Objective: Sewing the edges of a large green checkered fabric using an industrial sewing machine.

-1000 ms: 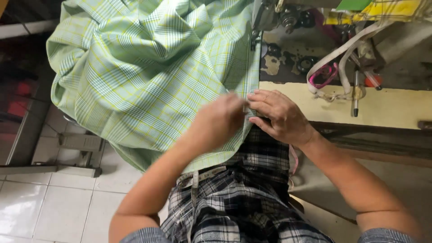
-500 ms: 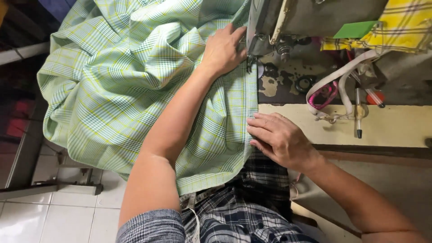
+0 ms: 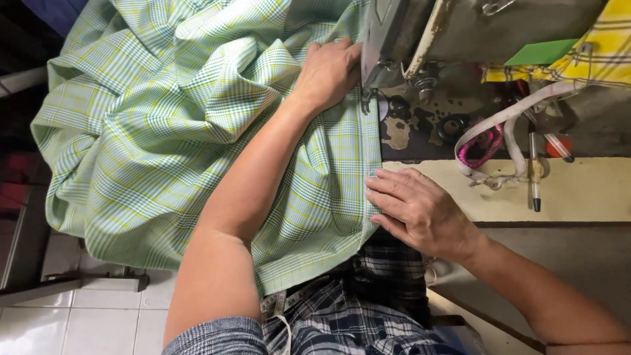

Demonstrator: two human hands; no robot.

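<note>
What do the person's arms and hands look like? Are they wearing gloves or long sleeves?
No gloves: the left hand and right hand are both bare, and I can't see any rings or a watch. The forearms are bare too. A short grey finely checked sleeve shows on the left upper arm. No sleeve shows on the right arm.

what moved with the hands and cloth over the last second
A second ago both hands pinched the cloth edge together near the body. The left hand then reached forward and now lies flat on the green checked cloth beside the sewing machine. The right hand spread flat on the cloth's edge by the table. Since half a second ago, hands and cloth have barely shifted.
</note>
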